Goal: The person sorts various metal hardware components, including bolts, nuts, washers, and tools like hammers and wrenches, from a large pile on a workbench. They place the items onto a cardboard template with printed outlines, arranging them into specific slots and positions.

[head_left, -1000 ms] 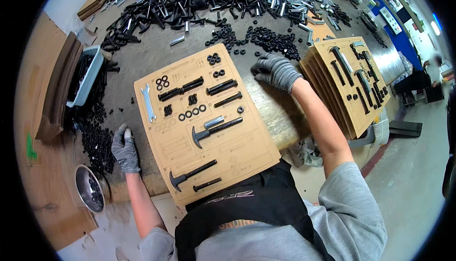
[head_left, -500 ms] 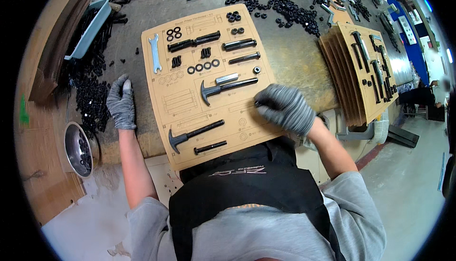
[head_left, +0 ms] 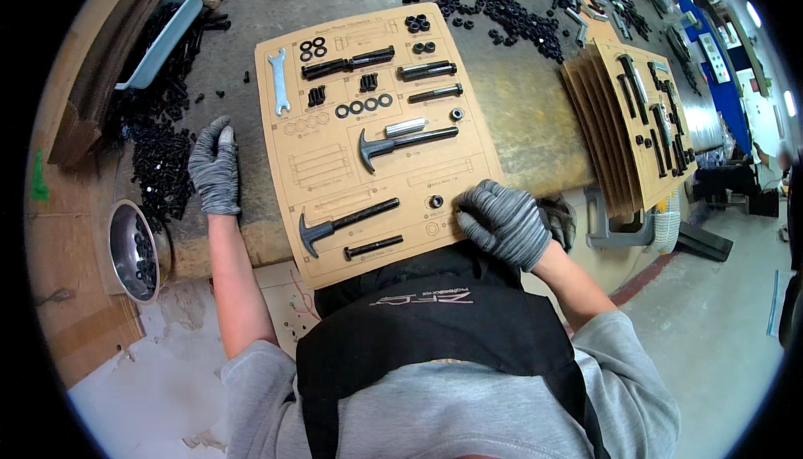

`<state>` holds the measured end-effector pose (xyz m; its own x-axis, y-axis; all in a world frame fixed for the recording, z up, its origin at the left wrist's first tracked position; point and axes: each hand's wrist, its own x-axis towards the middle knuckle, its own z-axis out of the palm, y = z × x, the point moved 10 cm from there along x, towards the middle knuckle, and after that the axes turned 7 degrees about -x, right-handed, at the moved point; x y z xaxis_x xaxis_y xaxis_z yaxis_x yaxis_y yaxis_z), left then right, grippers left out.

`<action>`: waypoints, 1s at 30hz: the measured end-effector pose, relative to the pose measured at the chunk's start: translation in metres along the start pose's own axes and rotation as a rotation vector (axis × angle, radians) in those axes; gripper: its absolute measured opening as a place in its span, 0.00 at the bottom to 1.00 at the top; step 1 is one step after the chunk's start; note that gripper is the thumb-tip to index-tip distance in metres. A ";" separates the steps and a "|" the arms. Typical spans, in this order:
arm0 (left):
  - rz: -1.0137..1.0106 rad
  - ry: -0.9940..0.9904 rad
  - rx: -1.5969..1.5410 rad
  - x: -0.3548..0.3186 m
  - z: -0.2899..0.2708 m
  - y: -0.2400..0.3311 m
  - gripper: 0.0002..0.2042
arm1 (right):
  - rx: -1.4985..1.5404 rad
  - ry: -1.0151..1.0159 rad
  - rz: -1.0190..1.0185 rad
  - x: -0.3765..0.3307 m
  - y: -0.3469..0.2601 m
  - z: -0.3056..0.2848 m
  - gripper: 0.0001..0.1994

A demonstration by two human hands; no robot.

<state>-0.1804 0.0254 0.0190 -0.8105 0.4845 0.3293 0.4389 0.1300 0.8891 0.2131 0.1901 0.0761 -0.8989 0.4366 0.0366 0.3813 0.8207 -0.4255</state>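
A brown printed cardboard sheet lies in front of me, its near edge close to my apron. On it sit an open-end wrench, black washers, bolts, a silver sleeve and two T-shaped black handles. A black nut rests near the lower right. My gloved right hand is over the sheet's right edge beside that nut, fingers curled; whatever they hold is hidden. My gloved left hand rests left of the sheet, fingers extended, holding nothing visible.
Small black screws are heaped at the left, near a metal bowl and a pale blue bin. Loose black nuts spread along the back. A stack of filled cardboard sheets stands at the right.
A black nut now lies on the sheet's lower right, where only a printed outline showed before. My right hand has moved down and slightly right. The sheet has shifted slightly.
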 end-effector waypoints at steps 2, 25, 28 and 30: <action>-0.018 -0.011 -0.010 0.001 0.000 -0.003 0.09 | -0.025 0.042 0.016 -0.001 -0.002 -0.003 0.08; 0.006 0.018 0.004 0.001 -0.001 -0.002 0.10 | 0.025 0.009 -0.020 -0.005 -0.026 0.021 0.12; 0.009 0.017 0.024 0.001 -0.002 0.001 0.10 | 0.136 0.066 0.026 -0.001 -0.019 0.014 0.12; 0.053 0.017 0.034 0.001 -0.003 0.002 0.10 | 0.225 0.109 0.132 0.003 -0.004 0.006 0.12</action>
<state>-0.1812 0.0240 0.0224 -0.7921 0.4764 0.3817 0.4944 0.1339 0.8589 0.2078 0.1859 0.0727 -0.8116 0.5812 0.0594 0.4249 0.6569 -0.6228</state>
